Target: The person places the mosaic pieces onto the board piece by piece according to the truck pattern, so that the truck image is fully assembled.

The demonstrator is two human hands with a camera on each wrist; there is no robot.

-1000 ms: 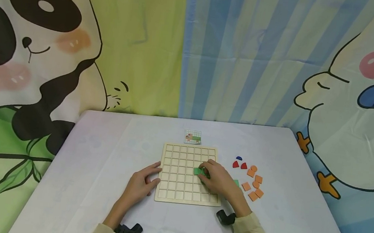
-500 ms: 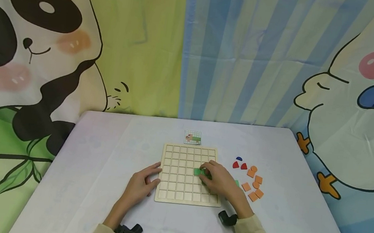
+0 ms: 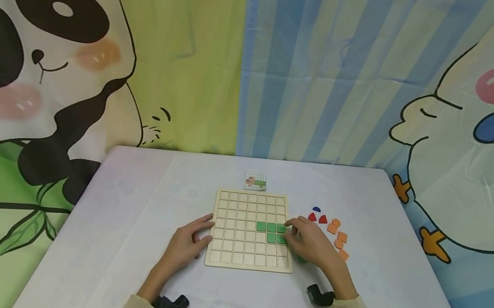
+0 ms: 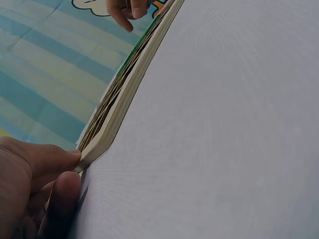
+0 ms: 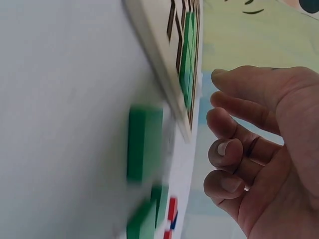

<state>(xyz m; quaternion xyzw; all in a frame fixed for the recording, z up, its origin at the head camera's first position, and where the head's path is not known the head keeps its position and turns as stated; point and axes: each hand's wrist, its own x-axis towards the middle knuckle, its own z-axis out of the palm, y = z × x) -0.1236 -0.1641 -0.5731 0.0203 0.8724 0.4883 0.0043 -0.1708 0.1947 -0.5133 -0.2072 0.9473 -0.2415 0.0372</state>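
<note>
A pale wooden grid board (image 3: pixel 231 249) lies on the table, with several green square tiles (image 3: pixel 271 227) in cells at its right side. My left hand (image 3: pixel 186 242) rests against the board's left edge, fingertips touching it. In the left wrist view, fingers (image 4: pixel 55 159) meet the board's rim. My right hand (image 3: pixel 312 243) hovers by the board's right edge. Its fingers (image 5: pixel 244 84) are loosely bent and hold nothing in the right wrist view. Loose green blocks (image 5: pixel 144 144) lie on the table beside the board, mostly hidden under that hand in the head view.
A small printed pattern card (image 3: pixel 255 181) lies beyond the board. To the right are red pieces (image 3: pixel 323 219), a blue half-round piece (image 3: pixel 316 209) and several orange squares and rounds (image 3: pixel 342 237). Cartoon curtains (image 3: pixel 320 71) stand behind the table.
My right hand has drawn back to the right from the green tiles, leaving them uncovered on the board. It now covers some loose pieces. The left hand has stayed put.
</note>
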